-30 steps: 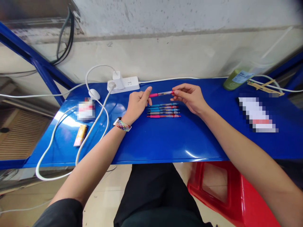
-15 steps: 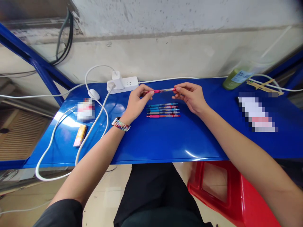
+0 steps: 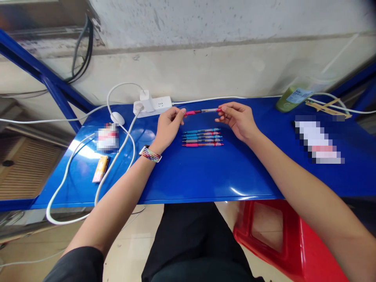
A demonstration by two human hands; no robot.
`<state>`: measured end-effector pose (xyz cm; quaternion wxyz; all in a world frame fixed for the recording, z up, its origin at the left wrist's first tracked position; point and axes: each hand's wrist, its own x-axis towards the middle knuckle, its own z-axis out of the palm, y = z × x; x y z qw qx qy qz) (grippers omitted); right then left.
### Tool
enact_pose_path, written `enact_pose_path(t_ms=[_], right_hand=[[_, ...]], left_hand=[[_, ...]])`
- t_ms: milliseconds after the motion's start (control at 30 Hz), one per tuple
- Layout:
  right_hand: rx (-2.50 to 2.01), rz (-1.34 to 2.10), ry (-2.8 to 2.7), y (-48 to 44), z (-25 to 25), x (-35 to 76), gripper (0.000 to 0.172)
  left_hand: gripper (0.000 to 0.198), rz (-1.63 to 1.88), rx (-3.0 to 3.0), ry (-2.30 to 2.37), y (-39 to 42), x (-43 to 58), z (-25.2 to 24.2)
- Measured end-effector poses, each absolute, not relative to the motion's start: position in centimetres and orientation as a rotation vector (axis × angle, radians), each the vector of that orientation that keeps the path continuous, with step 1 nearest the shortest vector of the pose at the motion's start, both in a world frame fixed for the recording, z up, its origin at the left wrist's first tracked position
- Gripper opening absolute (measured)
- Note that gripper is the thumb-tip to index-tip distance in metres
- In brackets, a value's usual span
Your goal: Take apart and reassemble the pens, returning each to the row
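Note:
A pink pen is held level above the blue table, one end in each hand. My left hand pinches its pink grip end between thumb and fingertips. My right hand pinches the other end. Just below the hands, several pens lie side by side in a neat row on the table, blue ones at the top and a pink one nearest me. A colourful band sits on my left wrist.
A white power strip with a plugged charger and looping white cables lies at the back left. A small yellow item and a blurred box sit left. A green bottle lies back right. A red stool stands under the table.
Both hands lifted the pink pen slightly and my left fingers closed on its end; a second ago my left hand was only touching it with the thumb up.

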<state>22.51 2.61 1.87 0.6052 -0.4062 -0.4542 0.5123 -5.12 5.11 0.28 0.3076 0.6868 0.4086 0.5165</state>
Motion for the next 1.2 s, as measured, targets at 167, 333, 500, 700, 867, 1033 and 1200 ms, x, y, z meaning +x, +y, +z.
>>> enact_pose_path(t_ms=[167, 333, 500, 700, 867, 1033, 1200], right_hand=[[-0.995, 1.209, -0.973, 3.0, 2.0, 23.3, 0.028], [-1.006, 1.183, -0.97, 3.2, 2.0, 23.6, 0.032], [-1.038, 1.14, -0.99, 3.3, 1.9, 23.7, 0.034], [-1.036, 1.118, -0.948, 3.4, 1.7, 23.7, 0.031], [-1.055, 1.106, -0.939, 3.7, 1.5, 23.8, 0.032], [-1.06, 1.088, -0.957, 3.8, 1.3, 24.0, 0.037], [-1.057, 1.091, -0.921, 3.8, 1.4, 24.0, 0.031]], left_hand=[[0.024, 1.429, 1.692, 1.007, 5.6, -5.2, 0.0], [0.017, 1.428, 1.672, 1.018, 6.0, -5.4, -0.3], [0.017, 1.432, 1.68, 1.008, 6.1, -5.4, -0.5], [0.014, 1.443, 1.666, 1.0, 6.2, -5.6, -0.6], [0.017, 1.432, 1.682, 1.014, 6.2, -5.6, -0.5], [0.019, 1.447, 1.686, 1.018, 6.2, -5.6, -0.5], [0.017, 1.466, 1.682, 1.022, 6.2, -5.6, -0.6]])
